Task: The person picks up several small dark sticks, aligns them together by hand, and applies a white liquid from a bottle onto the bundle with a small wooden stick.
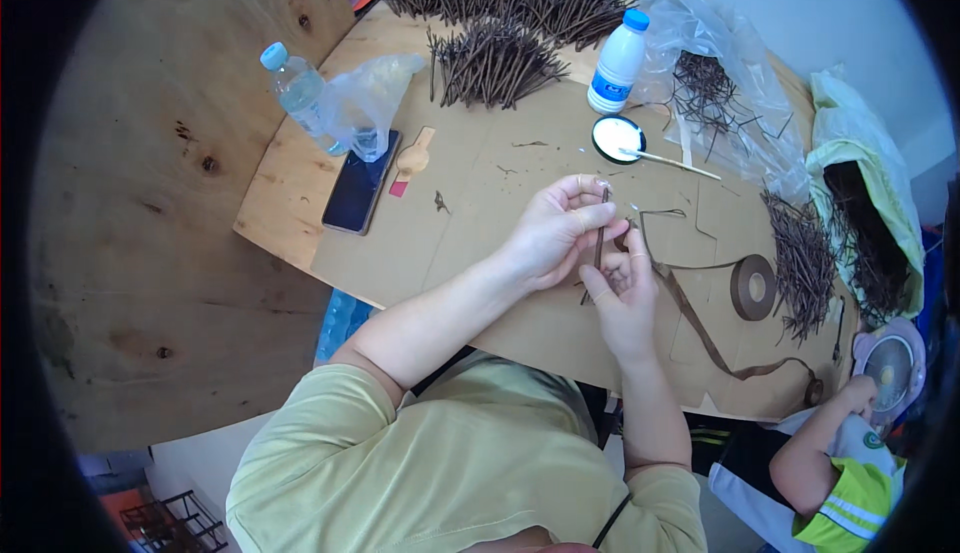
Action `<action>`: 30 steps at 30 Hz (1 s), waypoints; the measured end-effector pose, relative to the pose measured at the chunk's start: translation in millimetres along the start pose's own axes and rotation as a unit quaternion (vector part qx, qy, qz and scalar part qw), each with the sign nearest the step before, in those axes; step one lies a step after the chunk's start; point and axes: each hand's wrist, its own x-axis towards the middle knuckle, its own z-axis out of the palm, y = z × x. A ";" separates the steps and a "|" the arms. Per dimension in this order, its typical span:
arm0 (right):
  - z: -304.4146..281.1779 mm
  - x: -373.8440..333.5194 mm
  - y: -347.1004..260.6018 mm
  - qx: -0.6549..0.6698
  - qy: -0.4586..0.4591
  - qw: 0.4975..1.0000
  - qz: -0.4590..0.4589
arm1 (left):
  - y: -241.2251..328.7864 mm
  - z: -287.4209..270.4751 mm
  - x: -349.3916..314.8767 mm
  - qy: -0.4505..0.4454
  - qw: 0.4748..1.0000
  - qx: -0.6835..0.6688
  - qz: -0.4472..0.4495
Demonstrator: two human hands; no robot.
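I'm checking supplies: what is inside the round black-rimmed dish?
The black-rimmed dish holds white stuff, its kind unclear, with one end of a thin stick lying over it. The dish's floor is covered by it and cannot be seen.

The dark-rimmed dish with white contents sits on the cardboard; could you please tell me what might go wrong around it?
The thin stick over the edge of the dish juts outward, so the right hand might catch it and smear the white contents. The white bottle stands close behind; if bumped, it could tip onto the dish.
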 end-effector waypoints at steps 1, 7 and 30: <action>-0.8 0.5 0.0 0.032 0.002 0.999 0.013 | -1.0 -0.3 0.5 0.003 1.000 0.005 0.004; -8.9 5.2 0.0 0.157 -0.037 0.984 0.078 | 6.6 -1.2 -0.2 0.001 0.999 0.039 -0.031; -12.6 3.0 9.6 0.261 -0.055 0.957 0.111 | 1.1 -12.6 6.4 -0.004 0.994 0.102 -0.043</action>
